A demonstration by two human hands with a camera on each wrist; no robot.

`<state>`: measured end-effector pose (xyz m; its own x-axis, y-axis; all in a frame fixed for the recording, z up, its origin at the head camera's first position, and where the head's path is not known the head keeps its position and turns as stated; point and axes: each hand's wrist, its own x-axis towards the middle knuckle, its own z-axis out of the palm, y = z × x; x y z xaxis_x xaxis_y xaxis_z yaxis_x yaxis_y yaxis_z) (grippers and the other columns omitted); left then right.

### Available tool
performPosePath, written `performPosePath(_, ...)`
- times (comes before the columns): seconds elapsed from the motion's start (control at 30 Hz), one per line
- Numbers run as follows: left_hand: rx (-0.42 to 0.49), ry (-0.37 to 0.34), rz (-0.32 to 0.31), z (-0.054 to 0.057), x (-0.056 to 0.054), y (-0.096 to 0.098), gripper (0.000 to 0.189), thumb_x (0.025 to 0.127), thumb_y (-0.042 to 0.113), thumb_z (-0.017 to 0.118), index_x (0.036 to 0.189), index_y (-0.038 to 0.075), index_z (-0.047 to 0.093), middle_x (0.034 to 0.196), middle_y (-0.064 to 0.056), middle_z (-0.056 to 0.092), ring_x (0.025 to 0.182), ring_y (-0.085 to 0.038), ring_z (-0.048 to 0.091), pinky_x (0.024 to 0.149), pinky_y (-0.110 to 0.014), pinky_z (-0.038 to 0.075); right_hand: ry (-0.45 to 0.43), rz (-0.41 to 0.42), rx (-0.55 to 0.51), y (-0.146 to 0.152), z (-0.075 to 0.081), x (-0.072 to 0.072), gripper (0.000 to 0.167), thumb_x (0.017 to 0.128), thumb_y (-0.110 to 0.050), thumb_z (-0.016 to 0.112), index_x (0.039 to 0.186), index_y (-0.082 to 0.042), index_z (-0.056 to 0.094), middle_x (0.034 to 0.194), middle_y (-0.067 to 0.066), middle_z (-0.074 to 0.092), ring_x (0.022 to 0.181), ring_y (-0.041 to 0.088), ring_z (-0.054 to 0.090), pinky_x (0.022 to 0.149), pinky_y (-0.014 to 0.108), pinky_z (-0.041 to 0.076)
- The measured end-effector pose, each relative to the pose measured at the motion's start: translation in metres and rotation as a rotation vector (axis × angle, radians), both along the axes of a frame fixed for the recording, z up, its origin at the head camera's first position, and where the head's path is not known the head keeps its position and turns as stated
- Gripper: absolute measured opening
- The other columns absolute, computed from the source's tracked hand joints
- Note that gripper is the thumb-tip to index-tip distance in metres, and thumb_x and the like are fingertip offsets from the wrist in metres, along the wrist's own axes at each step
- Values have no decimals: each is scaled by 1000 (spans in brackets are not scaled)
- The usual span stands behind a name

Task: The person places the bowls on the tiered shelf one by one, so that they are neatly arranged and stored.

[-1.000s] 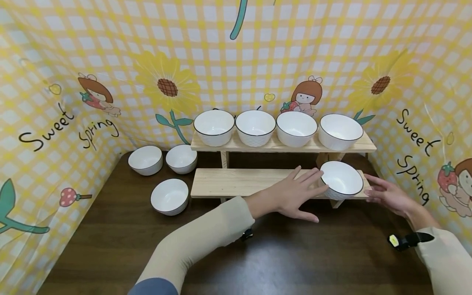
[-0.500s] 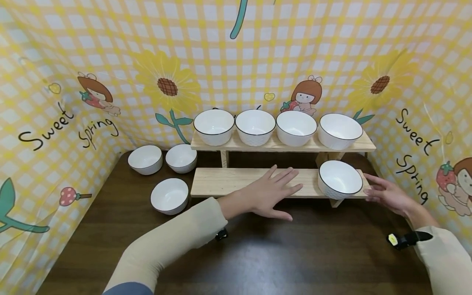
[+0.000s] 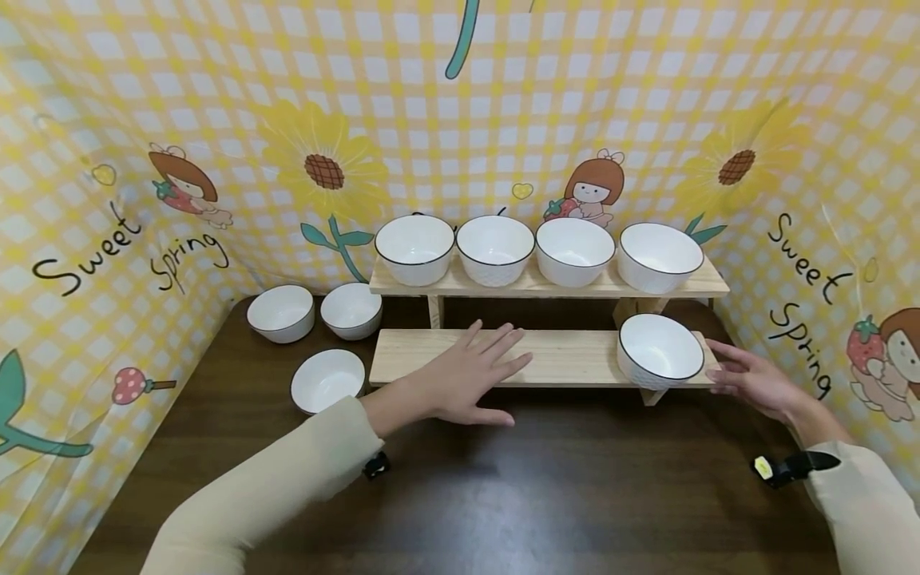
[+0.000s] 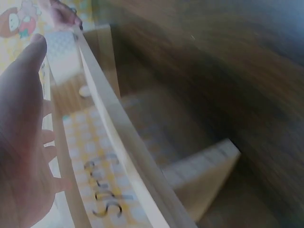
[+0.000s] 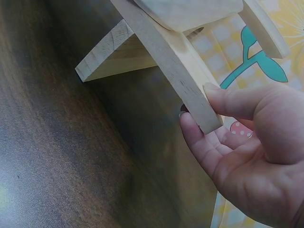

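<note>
My left hand [image 3: 460, 379] is spread with straight fingers over the lower step of a two-tier wooden shelf [image 3: 575, 355], left of its middle. A white bowl with a dark rim [image 3: 661, 345] sits upright near that step's right end. My right hand [image 3: 758, 383] is at the same end. In the right wrist view, its thumb [image 5: 230, 100] lies on top of the board's corner [image 5: 206, 116] and its fingers curl underneath, pinching the wood. The left wrist view is blurred; the left thumb [image 4: 33, 54] stands out beside the board's front edge [image 4: 121, 121].
Several matching bowls line the upper step, the leftmost bowl [image 3: 414, 249] at its left end. On the dark table [image 3: 546, 487] to the left stand a front bowl [image 3: 327, 379], a back bowl [image 3: 280, 313] and another [image 3: 351, 310]. Yellow checked cloth [image 3: 460, 104] encloses the back and sides.
My left hand has moved left along the lower step, away from the bowl on it, fingers still spread. The right hand keeps its place at the shelf's right end.
</note>
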<state>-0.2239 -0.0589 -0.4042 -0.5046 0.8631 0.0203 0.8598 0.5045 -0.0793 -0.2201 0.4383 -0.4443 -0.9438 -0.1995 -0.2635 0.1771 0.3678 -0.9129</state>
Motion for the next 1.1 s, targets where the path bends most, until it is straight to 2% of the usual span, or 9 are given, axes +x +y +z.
performPosePath(0.2,39,-24,84,1,1,-35,92,94,74,48,163,16,27,171,-11,1,157,-29,1,121,-61,6,-2,6,1,0,1,-2,79,103,-6,59,158,10,6,101,-9,66,88,8,67,83,31,57)
performPosePath(0.43,95,-49,134,-2,8,-64,90,95,70,53,162,14,30,170,-14,6,156,-33,7,120,-63,8,-5,-2,-7,1,-1,-2,77,102,-6,60,160,5,11,100,-9,67,88,9,68,83,30,57)
performPosePath(0.6,171,-36,211,-4,11,-85,90,94,71,51,162,15,30,170,-12,9,156,-30,5,120,-63,9,10,6,-44,1,-2,0,74,102,-4,60,162,0,17,101,-8,68,88,8,67,82,30,57)
performPosePath(0.7,197,-27,253,-4,13,-99,91,94,72,51,162,16,29,170,-11,10,156,-29,4,119,-64,9,11,3,-41,0,-2,0,75,101,-4,61,161,1,16,101,-8,68,88,8,67,83,31,57)
performPosePath(0.9,210,-24,323,1,17,-123,90,94,65,59,164,19,25,170,-12,10,156,-30,5,119,-63,9,4,0,-29,0,-2,0,78,102,-5,61,160,5,11,101,-10,67,89,8,68,83,31,57)
performPosePath(1.1,234,-46,390,4,22,-142,92,94,66,58,163,16,26,168,-16,15,155,-35,13,118,-64,12,4,-6,-17,0,-2,0,78,102,-7,61,161,5,10,101,-10,67,87,8,67,83,30,57)
